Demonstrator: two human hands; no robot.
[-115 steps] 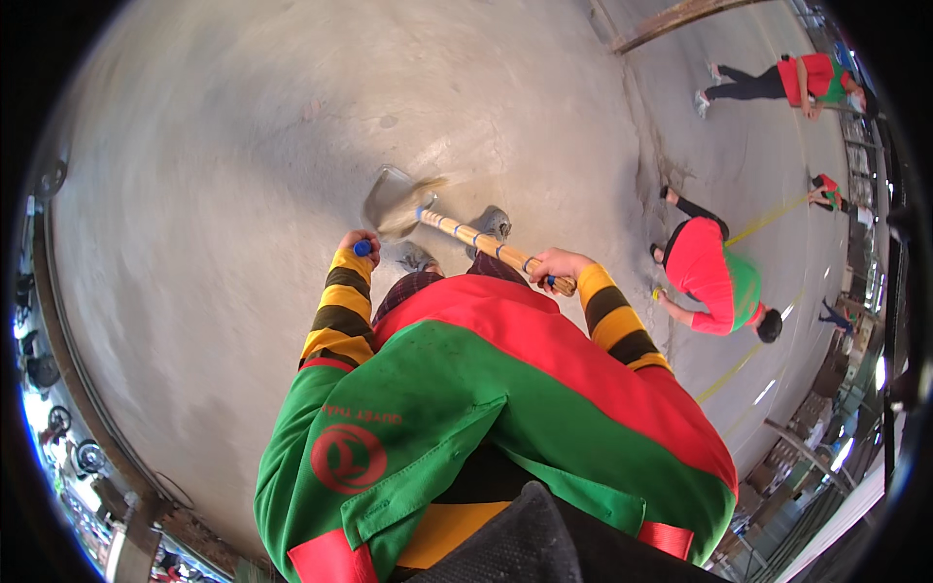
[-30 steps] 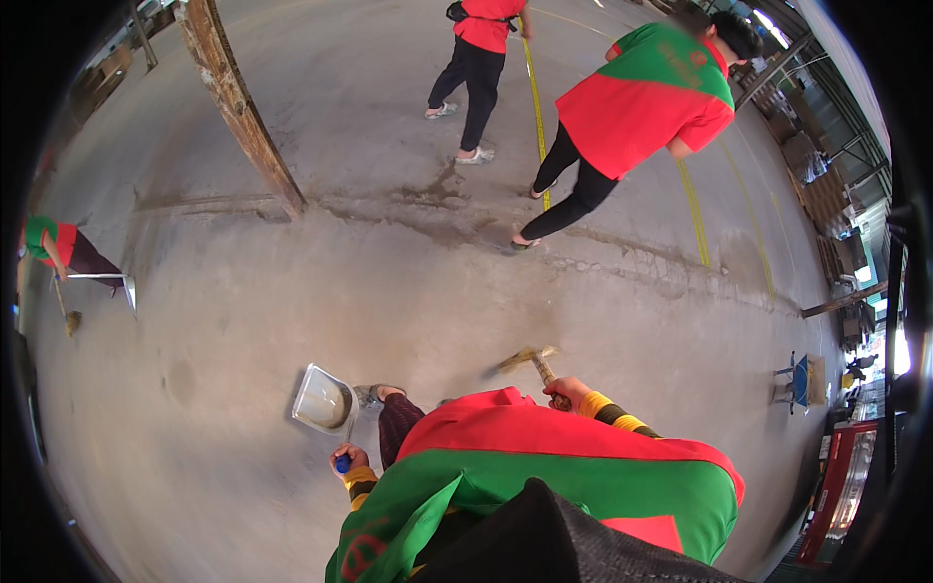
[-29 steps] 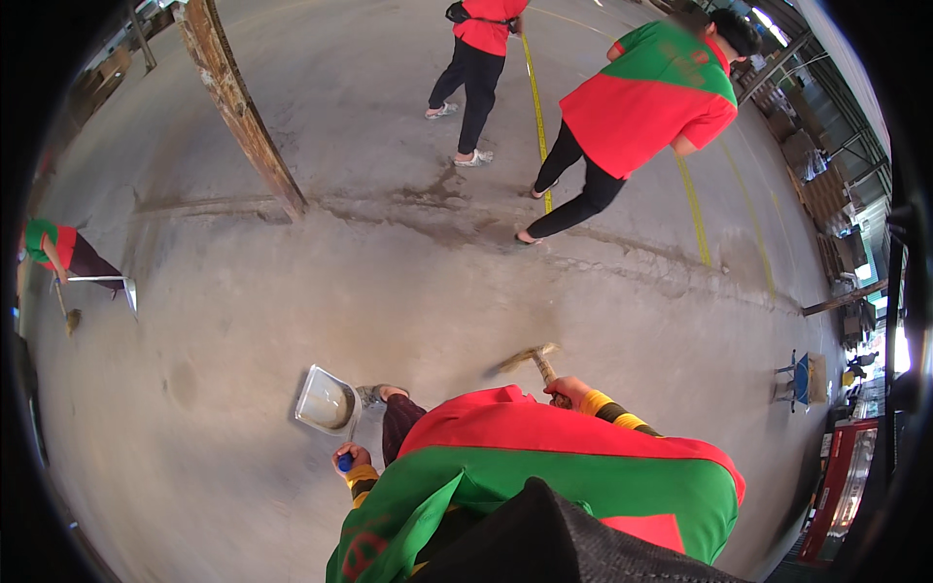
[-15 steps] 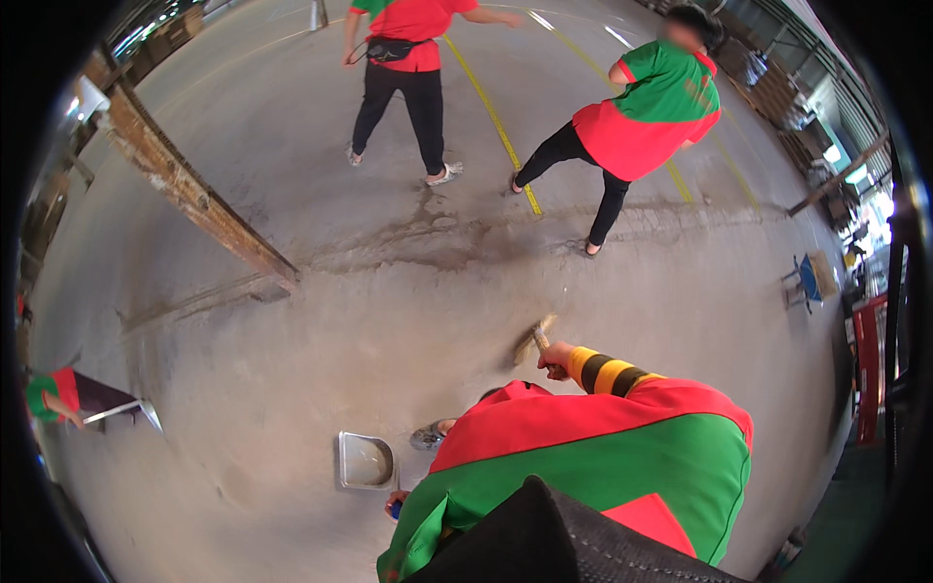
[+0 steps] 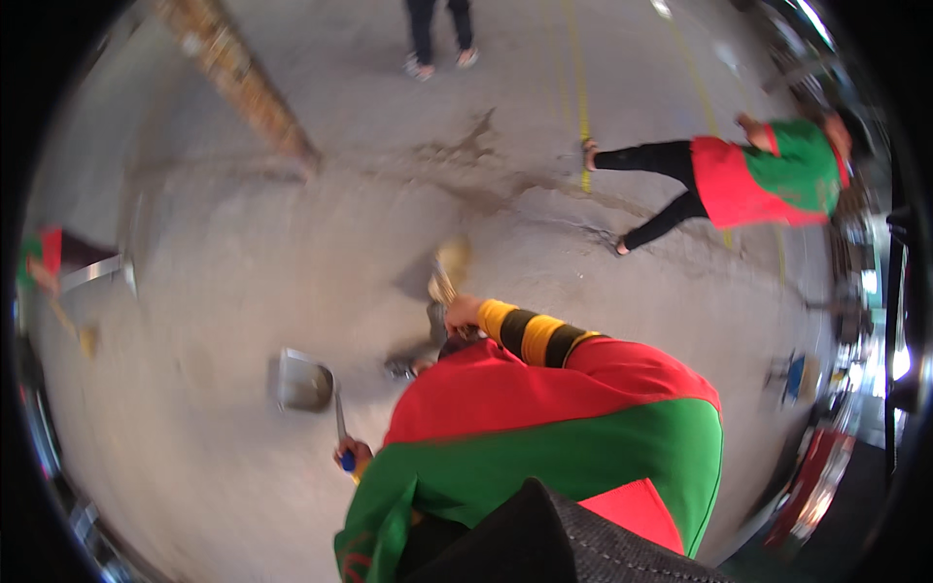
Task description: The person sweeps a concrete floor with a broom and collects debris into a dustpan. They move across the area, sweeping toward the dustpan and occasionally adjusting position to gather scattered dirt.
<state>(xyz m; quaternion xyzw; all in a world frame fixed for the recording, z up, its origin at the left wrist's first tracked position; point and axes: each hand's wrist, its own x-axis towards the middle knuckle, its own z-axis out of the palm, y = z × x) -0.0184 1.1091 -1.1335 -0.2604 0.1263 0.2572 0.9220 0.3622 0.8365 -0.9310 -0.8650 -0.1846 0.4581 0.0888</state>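
A broom with a pale, motion-blurred head [image 5: 452, 260] is on the concrete floor ahead of my feet. My right hand [image 5: 464, 316] is closed around its handle, and a yellow and black striped sleeve covers that forearm. To the left, my left hand [image 5: 358, 453] grips the blue-ended handle of a metal dustpan [image 5: 305, 380]. The dustpan's square silver pan lies on the floor, its inside greyish. Floor separates the broom head from the pan. My shoes show partly between the two tools, beneath my red and green shirt.
A rusty post [image 5: 248, 87] stands at the upper left. One co-worker [image 5: 763, 180] is at the right, and another's legs [image 5: 440, 29] show at the top. At the left edge a third person [image 5: 49, 260] holds a dustpan and broom. A blue stool [image 5: 801, 377] stands far right.
The view has shifted and turned. My right hand and broom now appear farther left and higher. The dustpan also sits farther left, with its handle and my left hand more visible.
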